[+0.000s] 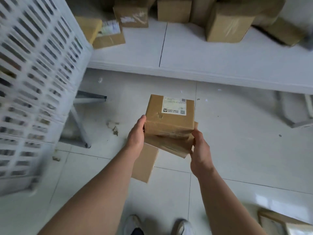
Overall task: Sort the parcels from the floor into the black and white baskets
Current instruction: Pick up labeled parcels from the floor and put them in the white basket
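Left hand: the left hand (136,133) held the left side of the top parcel (169,118), thumb lying up along its edge; the other fingers were hidden behind the box.
Right hand: the right hand (201,150) gripped the near right corner of the stack, fingers curled round the second parcel (171,145) under the top one.
Top parcel: a brown cardboard box, above the floor between both hands, with a white shipping label (174,106) on its upper face.
Second parcel: flatter, touching the underside of the top parcel, turned slightly askew.
Third parcel: a third parcel (145,164) showed lower down beside the left wrist; held or lying on the floor, I could not tell.
Floor: pale tiled floor (245,150) with scraps of cardboard on it.
White basket: the white basket (37,85), slotted and blurred, stood to the left on a metal stand (81,128).
White table: a white table (211,53) ahead carried several cardboard boxes (227,24).
Shoes: white shoes (133,224) at the bottom edge.
Corner box: another cardboard box (277,224) lay on the floor at lower right.
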The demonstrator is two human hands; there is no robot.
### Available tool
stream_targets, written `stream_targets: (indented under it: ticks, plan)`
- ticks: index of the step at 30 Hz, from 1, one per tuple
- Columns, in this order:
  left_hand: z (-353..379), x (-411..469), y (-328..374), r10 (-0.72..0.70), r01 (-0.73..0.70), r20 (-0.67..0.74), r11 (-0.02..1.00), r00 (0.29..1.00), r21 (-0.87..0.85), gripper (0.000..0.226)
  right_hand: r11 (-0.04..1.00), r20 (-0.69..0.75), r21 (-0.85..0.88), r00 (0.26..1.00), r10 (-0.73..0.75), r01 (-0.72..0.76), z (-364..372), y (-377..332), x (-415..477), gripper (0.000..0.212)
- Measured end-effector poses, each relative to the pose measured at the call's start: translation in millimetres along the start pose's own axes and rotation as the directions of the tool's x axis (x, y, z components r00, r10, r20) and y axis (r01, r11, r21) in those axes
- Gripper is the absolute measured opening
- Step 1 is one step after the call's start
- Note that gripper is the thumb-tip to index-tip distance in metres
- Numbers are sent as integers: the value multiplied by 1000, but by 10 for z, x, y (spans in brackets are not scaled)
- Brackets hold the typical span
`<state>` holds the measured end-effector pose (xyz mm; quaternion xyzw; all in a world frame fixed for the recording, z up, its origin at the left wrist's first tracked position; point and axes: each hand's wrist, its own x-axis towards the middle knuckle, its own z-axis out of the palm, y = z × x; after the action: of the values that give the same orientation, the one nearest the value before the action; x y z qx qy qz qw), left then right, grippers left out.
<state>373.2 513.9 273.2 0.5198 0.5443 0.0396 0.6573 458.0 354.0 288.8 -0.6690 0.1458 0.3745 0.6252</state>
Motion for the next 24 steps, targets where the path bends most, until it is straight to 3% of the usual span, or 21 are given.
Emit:
stream_targets:
  ticks: [5, 13, 19, 24]
  plan:
    - [-200, -1131, 865, 38, -37, 10, 997, 999, -65, 82, 997, 48, -49, 997, -64, 66, -29, -1007, -1043, 32]
    - [-693, -2718, 2256, 169, -181, -87, 971, 982, -156, 51, 956, 277, -146, 939, -206, 253, 144, -2572, -2472, 37]
    - [-1379, -3346, 2922, 282, -319, -199, 929, 939, -188, 79, 942, 424, -144, 879, -218, 302, 798, -3237, -3158, 34]
    - [-2123, -3428, 3105, 241, -307, -322, 936, 915, -173, 87, 933, 554, -154, 810, -192, 326, 1588, -3377, -3491, 38]
